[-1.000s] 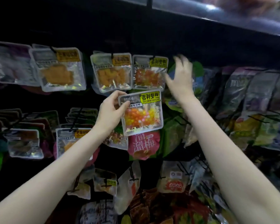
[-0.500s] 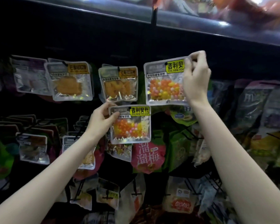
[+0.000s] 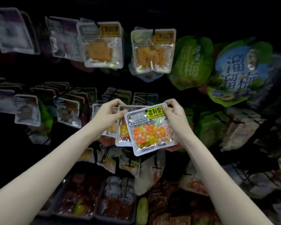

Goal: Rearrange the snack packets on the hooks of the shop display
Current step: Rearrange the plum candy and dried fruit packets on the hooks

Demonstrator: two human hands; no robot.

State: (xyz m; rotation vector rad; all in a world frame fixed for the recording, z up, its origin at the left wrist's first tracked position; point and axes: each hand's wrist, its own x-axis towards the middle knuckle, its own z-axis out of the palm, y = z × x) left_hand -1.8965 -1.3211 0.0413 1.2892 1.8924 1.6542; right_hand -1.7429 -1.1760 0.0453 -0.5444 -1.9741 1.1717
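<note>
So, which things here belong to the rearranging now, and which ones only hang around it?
In the job:
- front bean packet, pinched at its top by the right hand
- second bean packet behind it, held by the left hand

Just hanging:
- two orange snack packets above
- green plum bags
- grey packets at the left

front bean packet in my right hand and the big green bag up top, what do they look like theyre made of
Front bean packet: looks like thin glossy plastic film, clear window showing the beans, shiny silvery border that catches light. Green bag: seems a soft printed film pouch with a duller sheen, puffed and creased; blur leaves the exact finish open.
</note>
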